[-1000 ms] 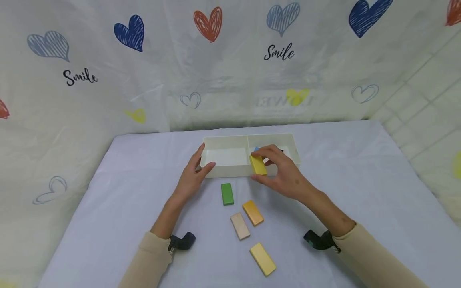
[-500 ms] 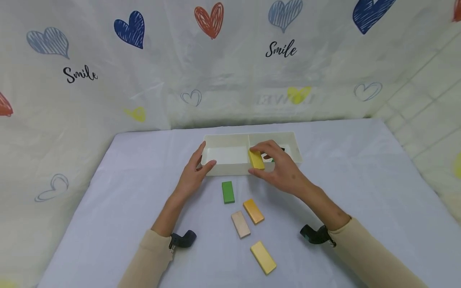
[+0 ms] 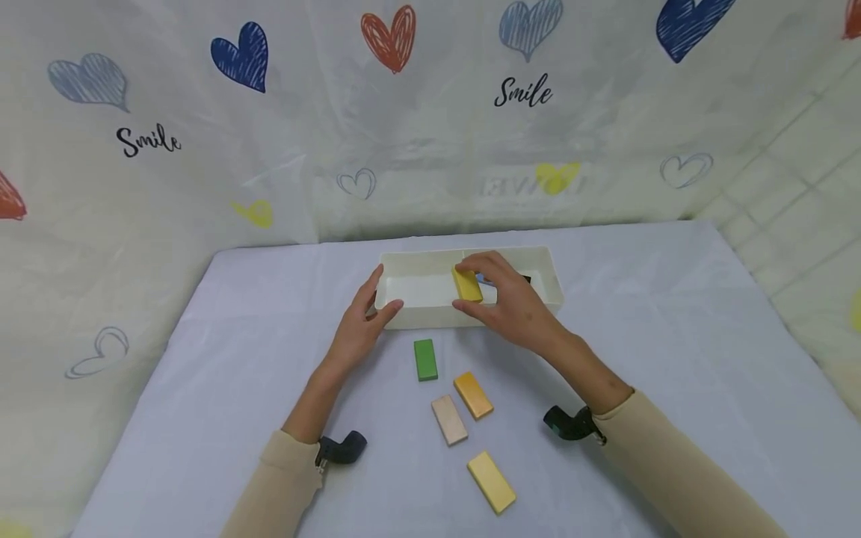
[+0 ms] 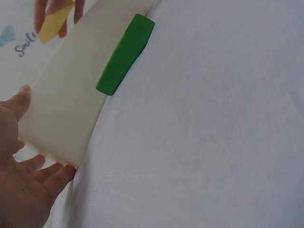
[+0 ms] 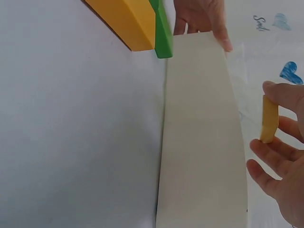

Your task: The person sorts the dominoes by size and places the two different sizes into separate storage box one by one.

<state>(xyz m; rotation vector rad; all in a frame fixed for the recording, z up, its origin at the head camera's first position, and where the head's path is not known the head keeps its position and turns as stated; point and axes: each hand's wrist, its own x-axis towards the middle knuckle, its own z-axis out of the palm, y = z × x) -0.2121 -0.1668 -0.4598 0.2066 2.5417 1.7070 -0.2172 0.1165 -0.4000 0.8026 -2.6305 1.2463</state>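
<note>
My right hand (image 3: 514, 306) pinches a yellow block (image 3: 467, 285) between thumb and fingertips, just over the divider of a white two-part box (image 3: 424, 318). In the right wrist view the held block (image 5: 270, 118) stands on edge between the fingers, beyond the box's front wall (image 5: 202, 128). My left hand (image 3: 356, 332) grips the box's left end, thumb at the front rim and fingers at the end wall. Something blue (image 3: 483, 279) and something dark show in the right compartment, partly hidden by my right hand. In front of the box lies a green block (image 3: 426, 360).
Nearer on the white-covered table (image 3: 222, 418) lie an orange block (image 3: 474, 395), a pale wooden block (image 3: 449, 421) and a light yellow block (image 3: 492, 482). A curtain printed with hearts (image 3: 390, 39) hangs behind the table.
My right hand has carried the yellow block left and slightly away from me, from over the right compartment to the divider. The left hand stays at the box's end.
</note>
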